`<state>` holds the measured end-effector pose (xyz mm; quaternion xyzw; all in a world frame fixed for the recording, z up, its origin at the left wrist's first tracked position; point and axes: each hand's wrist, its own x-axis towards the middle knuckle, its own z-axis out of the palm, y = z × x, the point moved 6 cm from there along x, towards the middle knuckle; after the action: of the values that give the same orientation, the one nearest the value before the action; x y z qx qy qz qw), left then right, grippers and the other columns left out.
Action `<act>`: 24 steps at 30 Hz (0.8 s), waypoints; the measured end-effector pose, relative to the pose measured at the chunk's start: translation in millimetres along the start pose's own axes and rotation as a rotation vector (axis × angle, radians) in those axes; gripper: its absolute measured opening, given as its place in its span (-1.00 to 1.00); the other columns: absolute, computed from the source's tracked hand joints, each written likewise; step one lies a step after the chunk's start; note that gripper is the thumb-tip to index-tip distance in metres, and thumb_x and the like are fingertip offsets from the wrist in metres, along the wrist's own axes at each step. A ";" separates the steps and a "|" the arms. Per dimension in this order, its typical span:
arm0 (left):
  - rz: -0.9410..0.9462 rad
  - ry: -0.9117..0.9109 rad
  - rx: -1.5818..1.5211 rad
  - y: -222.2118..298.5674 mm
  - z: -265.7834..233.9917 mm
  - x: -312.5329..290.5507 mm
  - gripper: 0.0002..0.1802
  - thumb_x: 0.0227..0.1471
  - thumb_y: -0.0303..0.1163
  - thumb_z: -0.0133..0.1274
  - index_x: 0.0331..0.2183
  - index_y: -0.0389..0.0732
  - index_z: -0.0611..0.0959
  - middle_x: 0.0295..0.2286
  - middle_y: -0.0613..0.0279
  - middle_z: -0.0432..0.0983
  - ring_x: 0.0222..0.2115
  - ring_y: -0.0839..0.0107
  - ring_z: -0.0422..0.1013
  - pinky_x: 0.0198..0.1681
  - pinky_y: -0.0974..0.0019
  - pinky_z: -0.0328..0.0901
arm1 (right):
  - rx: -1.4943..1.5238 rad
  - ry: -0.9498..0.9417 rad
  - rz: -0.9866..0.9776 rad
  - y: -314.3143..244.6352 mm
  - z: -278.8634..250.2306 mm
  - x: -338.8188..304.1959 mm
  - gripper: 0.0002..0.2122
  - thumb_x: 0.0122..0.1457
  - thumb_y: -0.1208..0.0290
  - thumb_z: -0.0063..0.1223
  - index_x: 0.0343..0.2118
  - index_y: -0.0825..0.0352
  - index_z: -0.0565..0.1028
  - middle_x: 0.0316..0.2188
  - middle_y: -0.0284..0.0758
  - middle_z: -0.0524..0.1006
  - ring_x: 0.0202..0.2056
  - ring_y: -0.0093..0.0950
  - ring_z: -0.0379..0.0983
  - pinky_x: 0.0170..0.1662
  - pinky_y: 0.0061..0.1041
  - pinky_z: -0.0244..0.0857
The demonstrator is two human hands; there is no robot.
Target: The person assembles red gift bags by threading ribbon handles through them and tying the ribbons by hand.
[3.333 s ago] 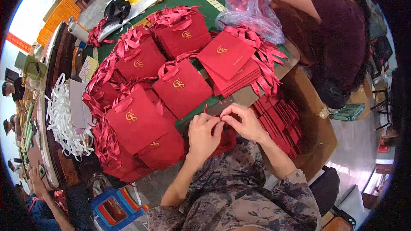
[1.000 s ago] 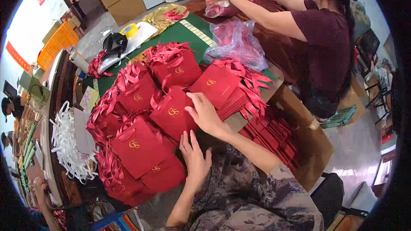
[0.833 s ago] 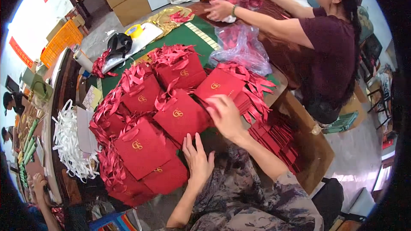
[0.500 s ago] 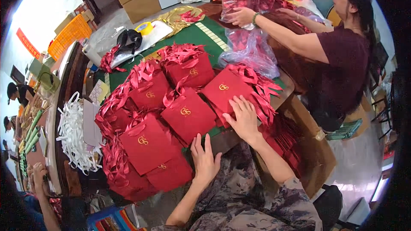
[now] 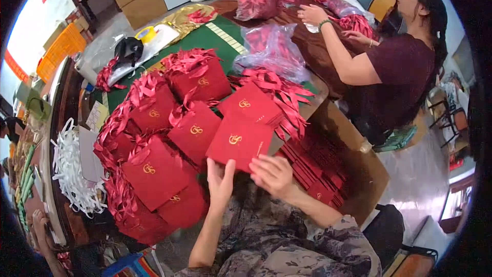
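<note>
A flat red gift bag (image 5: 241, 142) with a gold emblem is raised in front of me, over the near end of a pile. My left hand (image 5: 220, 187) grips its lower left corner between thumb and fingers. At its lower right edge, my right hand (image 5: 274, 175) holds on, slightly blurred. Behind it lies a stack of like bags (image 5: 251, 101) with red ribbon handles (image 5: 287, 97) fanned to the right. More stacks of red gift bags (image 5: 156, 172) spread to the left.
An open cardboard box (image 5: 366, 166) beside my right arm holds more red bags (image 5: 320, 166). White ribbons (image 5: 77, 169) hang at the left. Across the table a co-worker (image 5: 394, 72) reaches past plastic-wrapped bundles (image 5: 271, 48). Another person's hand (image 5: 40, 223) shows at lower left.
Both hands were on or beside the stacks; now they hold one bag, drawn toward me from the right-hand stack. The view has turned right. The co-worker's hand has left the clear bag.
</note>
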<state>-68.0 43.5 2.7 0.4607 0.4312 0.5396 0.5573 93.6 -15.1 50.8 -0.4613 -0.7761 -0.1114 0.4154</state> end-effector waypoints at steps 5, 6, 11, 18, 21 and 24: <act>-0.008 0.131 -0.081 -3.5 -3.8 -14.7 -0.46 0.24 -0.55 -0.03 0.20 -0.38 0.23 0.11 0.04 0.34 0.10 0.30 0.30 0.21 0.25 0.16 | 0.291 -0.064 0.051 -11.5 2.6 -31.7 -0.68 0.00 0.29 0.34 -0.15 0.21 0.62 -0.13 -0.41 0.61 -0.06 -0.40 0.52 -0.16 -0.37 0.36; 0.021 0.086 -0.043 -5.8 -9.0 -16.5 -0.42 0.24 -0.55 -0.04 0.21 -0.39 0.17 0.13 0.01 0.27 0.09 0.32 0.28 0.19 0.27 0.16 | 0.295 -0.040 0.088 -6.6 -0.9 -33.9 -0.79 0.08 0.39 0.29 -0.22 0.28 0.61 -0.22 -0.31 0.61 -0.13 -0.34 0.53 -0.17 -0.37 0.38; -0.001 0.181 0.085 -20.9 -33.0 -39.7 -0.47 0.23 -0.51 -0.02 0.16 -0.41 0.20 0.03 -0.05 0.36 0.03 0.27 0.34 0.14 0.26 0.20 | 0.314 0.236 0.807 61.7 -8.7 -53.3 -0.90 0.20 0.54 0.12 -0.25 0.38 0.47 -0.33 -0.27 0.48 -0.35 -0.43 0.43 -0.21 -0.48 0.35; 0.073 0.230 0.561 -12.1 -25.4 -45.2 -0.27 0.14 -0.61 0.01 0.26 -0.33 0.06 -0.02 -0.12 0.30 0.02 0.14 0.30 0.16 0.16 0.17 | 0.283 0.142 0.855 118.2 17.2 -57.7 -0.87 0.21 0.51 0.15 -0.23 0.38 0.45 -0.38 -0.32 0.50 -0.31 -0.55 0.43 -0.19 -0.52 0.35; 0.211 0.210 0.745 6.8 -8.6 -45.0 -0.20 0.08 -0.64 0.03 0.27 -0.41 0.04 0.05 -0.35 0.18 0.06 -0.15 0.24 0.17 0.05 0.17 | 0.395 0.187 0.921 119.0 14.9 -63.9 -0.92 0.24 0.54 0.08 -0.25 0.39 0.45 -0.39 -0.33 0.50 -0.30 -0.54 0.43 -0.17 -0.51 0.34; 0.264 0.178 0.920 2.6 -5.1 -42.5 -0.26 0.02 -0.69 0.03 0.24 -0.30 0.21 0.09 -0.31 0.13 0.07 -0.18 0.19 0.18 -0.02 0.14 | 0.304 0.187 0.812 114.7 6.7 -67.1 -0.92 0.27 0.57 -0.03 -0.22 0.40 0.46 -0.33 -0.31 0.47 -0.27 -0.49 0.42 -0.14 -0.51 0.32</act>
<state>-75.4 1.3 3.5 0.6621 0.6088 0.3966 0.1836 198.1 9.8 -27.7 -0.6503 -0.4986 0.1348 0.5570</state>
